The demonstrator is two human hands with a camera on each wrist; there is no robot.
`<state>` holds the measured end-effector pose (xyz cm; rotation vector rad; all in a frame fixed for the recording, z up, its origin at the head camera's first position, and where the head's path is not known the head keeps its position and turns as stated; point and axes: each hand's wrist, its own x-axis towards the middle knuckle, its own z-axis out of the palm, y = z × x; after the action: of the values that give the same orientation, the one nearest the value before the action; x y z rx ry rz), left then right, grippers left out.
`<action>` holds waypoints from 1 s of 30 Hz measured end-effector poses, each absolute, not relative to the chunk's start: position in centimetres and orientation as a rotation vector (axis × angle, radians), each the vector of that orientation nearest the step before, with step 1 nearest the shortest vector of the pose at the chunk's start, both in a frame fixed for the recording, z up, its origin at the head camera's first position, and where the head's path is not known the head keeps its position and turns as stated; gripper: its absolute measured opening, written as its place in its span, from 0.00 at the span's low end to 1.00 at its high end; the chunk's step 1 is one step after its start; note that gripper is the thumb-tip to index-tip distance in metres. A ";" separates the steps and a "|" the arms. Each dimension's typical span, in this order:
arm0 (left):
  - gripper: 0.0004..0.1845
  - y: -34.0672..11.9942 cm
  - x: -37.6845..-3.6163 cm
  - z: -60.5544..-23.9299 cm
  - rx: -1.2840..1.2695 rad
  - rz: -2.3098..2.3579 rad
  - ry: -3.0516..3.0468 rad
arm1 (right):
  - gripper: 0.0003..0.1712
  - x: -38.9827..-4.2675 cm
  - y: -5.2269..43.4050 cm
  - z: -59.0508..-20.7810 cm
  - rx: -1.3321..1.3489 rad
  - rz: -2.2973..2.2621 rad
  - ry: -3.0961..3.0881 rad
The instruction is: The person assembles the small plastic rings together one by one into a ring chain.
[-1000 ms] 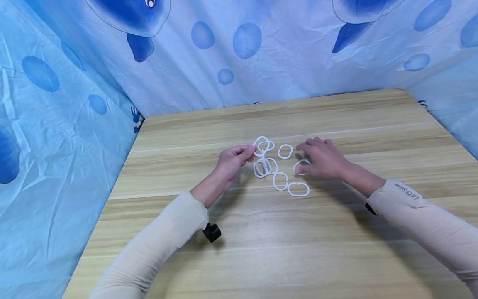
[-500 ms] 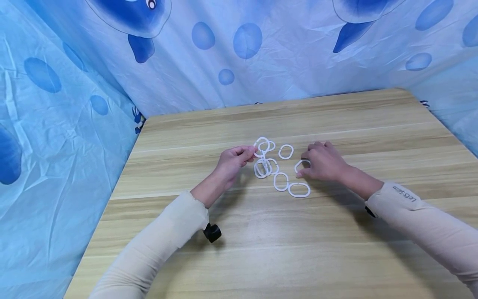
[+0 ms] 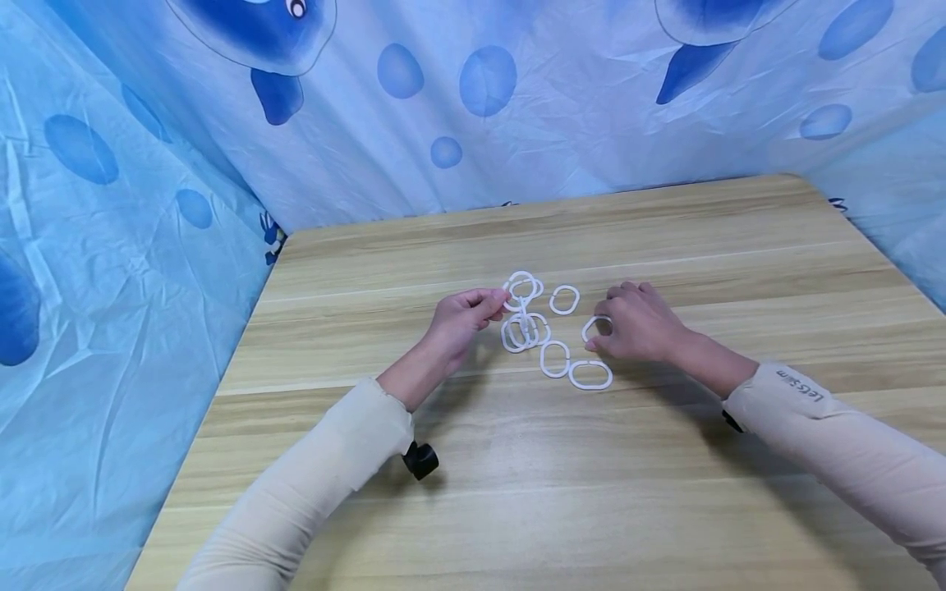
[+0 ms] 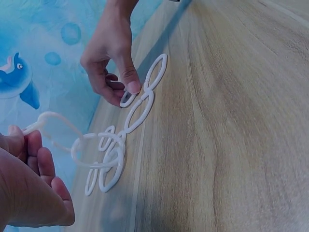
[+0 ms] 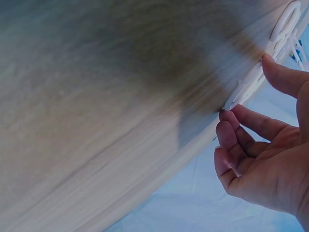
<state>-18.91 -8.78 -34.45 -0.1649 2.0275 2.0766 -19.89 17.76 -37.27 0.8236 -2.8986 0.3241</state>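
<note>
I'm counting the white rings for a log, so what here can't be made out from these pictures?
- Ring cluster, head view: overlapping loops, count unclear.
- Ring under the right hand: partly covered by fingers.
- Right wrist view: rings blurred, cut by the edge.
- Black object: mostly hidden by the left sleeve.

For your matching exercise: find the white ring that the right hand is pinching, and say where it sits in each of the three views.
Head view: the pinched ring lies right of centre, under the right hand.
Left wrist view: upper centre, the pinched ring is caught by thumb and finger on the table.
Right wrist view: right edge, the ring lies above the fingertips.
Shared landmark: the chain of rings.
</note>
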 end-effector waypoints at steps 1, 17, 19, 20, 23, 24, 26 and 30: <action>0.12 -8.8 -18.9 -34.4 -0.164 2.072 2.030 | 0.24 -19.9 17.8 -37.3 0.827 0.318 -2.893; 0.13 -8.7 -18.7 -34.4 -0.157 2.073 2.017 | 0.26 -21.0 17.8 -36.3 0.936 0.617 -2.719; 0.13 -8.7 -18.7 -34.4 -0.149 2.078 2.016 | 0.26 -21.3 17.8 -36.0 0.953 0.662 -2.652; 0.13 -8.7 -18.7 -34.5 -0.144 2.078 2.017 | 0.26 -21.4 17.8 -35.8 0.961 0.685 -2.626; 0.13 -8.8 -18.6 -34.5 -0.138 2.079 2.015 | 0.24 -21.6 17.8 -35.6 0.992 0.743 -2.550; 0.13 -8.8 -18.6 -34.5 -0.137 2.079 2.014 | 0.24 -21.7 17.8 -35.6 1.005 0.759 -2.526; 0.13 -8.8 -18.6 -34.5 -0.135 2.076 2.016 | 0.23 -21.9 17.7 -35.5 1.022 0.801 -2.488; 0.12 -8.8 -18.6 -34.7 -0.133 2.078 2.015 | 0.24 -22.2 17.7 -35.3 1.045 0.862 -2.434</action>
<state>-18.59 -8.79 -34.70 -0.1331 2.0148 2.0779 -22.18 17.66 -35.30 1.0447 -2.4341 0.8620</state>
